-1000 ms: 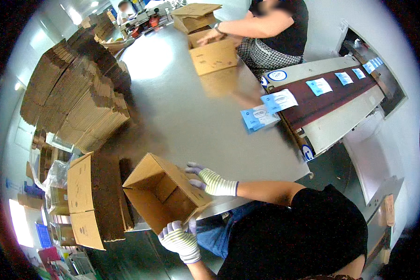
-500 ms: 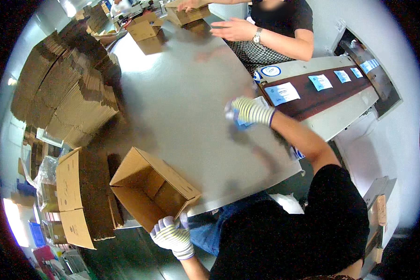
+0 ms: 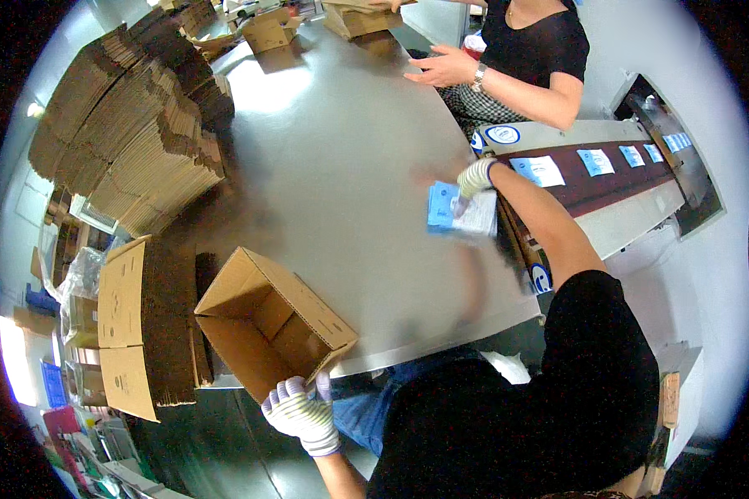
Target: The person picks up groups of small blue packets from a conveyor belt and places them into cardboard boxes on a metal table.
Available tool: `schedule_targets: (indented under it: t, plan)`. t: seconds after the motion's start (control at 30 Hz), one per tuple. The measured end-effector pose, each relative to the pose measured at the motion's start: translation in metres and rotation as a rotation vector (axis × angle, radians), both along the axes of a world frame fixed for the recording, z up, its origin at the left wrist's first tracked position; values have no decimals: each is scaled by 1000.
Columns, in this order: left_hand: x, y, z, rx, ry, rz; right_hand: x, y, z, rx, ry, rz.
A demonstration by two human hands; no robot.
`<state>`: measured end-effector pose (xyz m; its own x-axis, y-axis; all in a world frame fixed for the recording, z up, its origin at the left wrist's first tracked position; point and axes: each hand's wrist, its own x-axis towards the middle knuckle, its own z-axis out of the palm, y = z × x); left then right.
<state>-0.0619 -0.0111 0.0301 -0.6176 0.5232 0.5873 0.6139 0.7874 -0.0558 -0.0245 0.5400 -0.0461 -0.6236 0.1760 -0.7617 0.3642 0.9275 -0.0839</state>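
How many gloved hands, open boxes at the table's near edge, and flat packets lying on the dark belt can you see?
Gloved hands: 2, the left hand and the right hand
Open cardboard box at the near edge: 1
Flat packets on the dark belt: 5 that I can make out, such as the nearest packet
Total: 8

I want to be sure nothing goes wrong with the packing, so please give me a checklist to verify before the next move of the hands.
1. Open brown cardboard box is held: ok, the gloved left hand grips its lower edge at the table's near edge.
2. Box opening is free: ok, the flaps stand open and the inside looks empty.
3. Blue and white flat packets are gripped: cannot tell, the gloved right hand is on them but the picture is blurred.
4. Path over the grey table between packets and box: ok, bare.
5. Other person's hand: ok, far from the packets.
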Motion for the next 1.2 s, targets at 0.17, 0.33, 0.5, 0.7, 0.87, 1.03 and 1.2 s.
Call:
schedule_targets:
  t: [0.17,0.33,0.5,0.7,0.87,1.03,1.2]
  plan:
    - [1,-2,-1,44,27,11,35,-162,50,210,331,200]
    - [7,2,4,-14,49,-11,63,-256,43,-96,323,151]
    - [29,3,8,-44,-80,-105,47,-231,49,-595,950,3]
    - [52,9,10,-173,-75,-38,-17,-266,139,-1066,1166,365]
    - [61,8,11,-245,-92,-39,-45,-373,156,-251,1108,615]
    - [70,7,3,-268,-86,-32,-34,-403,96,-150,834,837]
    - [71,0,-6,-184,-54,-158,-8,-368,129,-584,973,809]
